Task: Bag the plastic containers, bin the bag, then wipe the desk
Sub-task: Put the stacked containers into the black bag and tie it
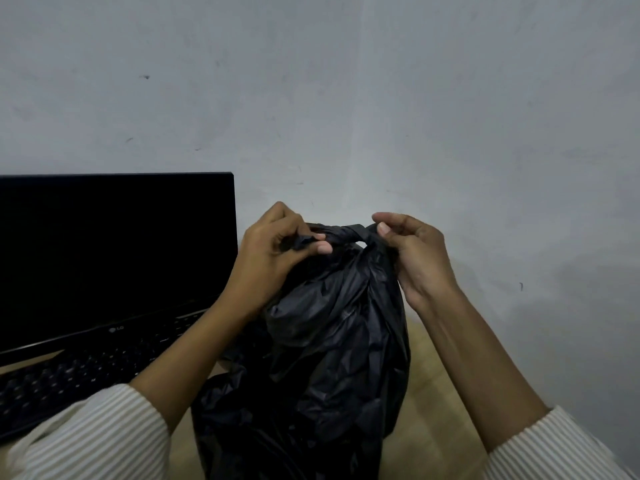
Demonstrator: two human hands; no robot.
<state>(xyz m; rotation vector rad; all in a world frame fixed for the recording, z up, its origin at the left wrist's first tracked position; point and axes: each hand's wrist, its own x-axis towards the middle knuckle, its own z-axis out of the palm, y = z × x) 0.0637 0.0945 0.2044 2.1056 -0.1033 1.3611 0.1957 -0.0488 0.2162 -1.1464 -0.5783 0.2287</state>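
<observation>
A full black plastic bag (322, 358) stands upright on the wooden desk (436, 382) in the middle of the view. Its top is twisted into two strands that cross in a loop. My left hand (273, 251) pinches the left strand between thumb and fingers. My right hand (408, 251) grips the right strand, fingers curled round it. Nothing inside the bag shows; the plastic containers are hidden.
A black monitor (110, 258) with a dark screen stands at the left, and a black keyboard (79, 382) lies in front of it. A grey wall (346, 98) rises right behind the desk. Both sleeves are white and ribbed.
</observation>
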